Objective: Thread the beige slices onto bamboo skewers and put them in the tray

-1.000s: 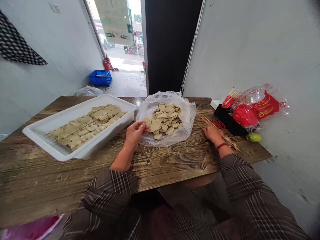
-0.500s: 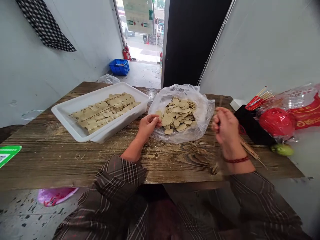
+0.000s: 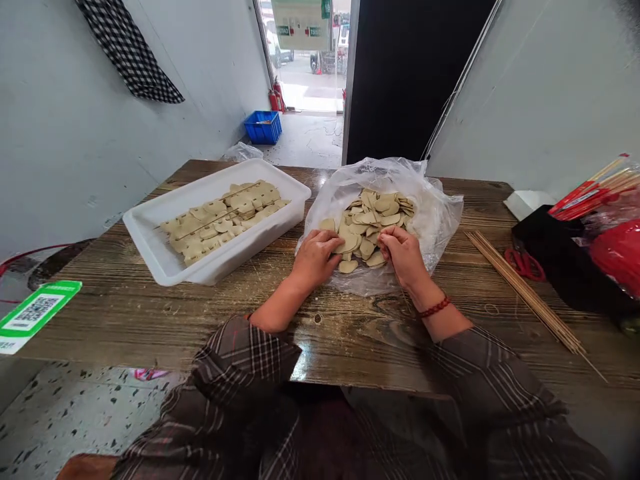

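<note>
My left hand (image 3: 316, 257) is at the near left of a clear plastic bag (image 3: 440, 220), its fingers bent around the edge of a flat beige slice (image 3: 347, 241). Many similar thin, rounded slices lie heaped in the opened bag. My right hand (image 3: 404, 255) is closed in a pinch over the near right of the heap. A thin skewer (image 3: 399, 279) shows faintly below its fingers; its tip is hard to make out. To the left, a white plastic tray (image 3: 145, 250) holds beige slices threaded on skewers (image 3: 200, 228), laid in overlapping rows.
Loose bamboo skewers (image 3: 525, 290) lie on the wooden table (image 3: 240, 320) at the right. Beyond them are red-handled scissors (image 3: 525, 264), a black container (image 3: 545, 247) and red packaging (image 3: 617, 253). A green-edged QR card (image 3: 37, 313) is at the left edge.
My right hand has moved left, from beside the bag to over the slices. My left hand has shifted slightly onto the heap. The view has turned a little to the right.
</note>
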Demonstrator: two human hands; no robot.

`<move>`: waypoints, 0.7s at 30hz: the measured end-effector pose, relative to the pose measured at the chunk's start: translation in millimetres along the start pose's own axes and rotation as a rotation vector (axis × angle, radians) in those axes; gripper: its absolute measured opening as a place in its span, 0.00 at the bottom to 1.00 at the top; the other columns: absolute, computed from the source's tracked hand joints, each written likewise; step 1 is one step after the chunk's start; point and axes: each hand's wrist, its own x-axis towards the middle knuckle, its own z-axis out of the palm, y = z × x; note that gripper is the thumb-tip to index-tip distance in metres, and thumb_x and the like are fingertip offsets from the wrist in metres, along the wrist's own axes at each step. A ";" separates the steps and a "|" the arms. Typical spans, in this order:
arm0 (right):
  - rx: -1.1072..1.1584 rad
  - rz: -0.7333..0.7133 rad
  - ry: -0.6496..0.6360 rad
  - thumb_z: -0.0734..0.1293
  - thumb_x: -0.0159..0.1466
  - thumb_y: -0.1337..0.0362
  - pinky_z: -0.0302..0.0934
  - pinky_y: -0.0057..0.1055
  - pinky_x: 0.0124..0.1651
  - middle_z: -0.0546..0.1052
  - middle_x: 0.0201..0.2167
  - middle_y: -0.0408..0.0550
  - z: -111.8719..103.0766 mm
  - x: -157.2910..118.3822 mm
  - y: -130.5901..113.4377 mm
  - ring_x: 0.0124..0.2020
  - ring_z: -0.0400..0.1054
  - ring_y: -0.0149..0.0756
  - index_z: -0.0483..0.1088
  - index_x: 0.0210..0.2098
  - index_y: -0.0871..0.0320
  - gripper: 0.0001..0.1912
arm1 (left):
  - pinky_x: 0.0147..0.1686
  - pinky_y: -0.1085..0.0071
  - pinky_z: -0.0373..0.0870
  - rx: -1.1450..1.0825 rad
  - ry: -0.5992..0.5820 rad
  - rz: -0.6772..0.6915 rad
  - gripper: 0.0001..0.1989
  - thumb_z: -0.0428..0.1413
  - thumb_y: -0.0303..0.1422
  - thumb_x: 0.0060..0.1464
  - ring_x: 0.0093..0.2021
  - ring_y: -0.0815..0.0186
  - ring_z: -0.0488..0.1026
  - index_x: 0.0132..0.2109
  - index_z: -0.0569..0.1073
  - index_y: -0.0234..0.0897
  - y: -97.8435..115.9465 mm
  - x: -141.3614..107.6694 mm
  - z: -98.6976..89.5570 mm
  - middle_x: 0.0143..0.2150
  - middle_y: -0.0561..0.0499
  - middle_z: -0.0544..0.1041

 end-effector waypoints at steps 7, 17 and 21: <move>0.102 0.094 -0.085 0.65 0.51 0.64 0.39 0.22 0.17 0.61 0.16 0.34 6.6 -11.9 -0.9 0.15 0.46 0.22 0.71 0.31 0.60 0.08 | 0.51 0.61 0.64 -0.295 0.094 -0.142 0.08 0.55 0.34 0.54 0.44 0.60 0.72 0.35 0.80 0.39 -2.0 8.7 -0.3 0.40 0.46 0.79; -0.055 0.032 -0.220 0.65 0.59 0.57 0.40 0.23 0.18 0.57 0.17 0.34 -1.4 -28.8 1.4 0.17 0.46 0.24 0.73 0.38 0.57 0.12 | 0.30 0.73 0.69 -1.177 0.315 -0.586 0.11 0.61 0.38 0.46 0.29 0.70 0.69 0.33 0.74 0.35 19.1 17.1 -10.3 0.30 0.53 0.74; -0.248 -0.083 -0.331 0.63 0.62 0.58 0.45 0.25 0.21 0.60 0.20 0.38 -2.4 -38.3 5.5 0.20 0.51 0.27 0.74 0.48 0.56 0.17 | 0.27 0.74 0.71 -1.414 0.261 -0.640 0.12 0.63 0.37 0.45 0.29 0.69 0.73 0.35 0.72 0.35 22.2 15.3 -12.7 0.30 0.53 0.74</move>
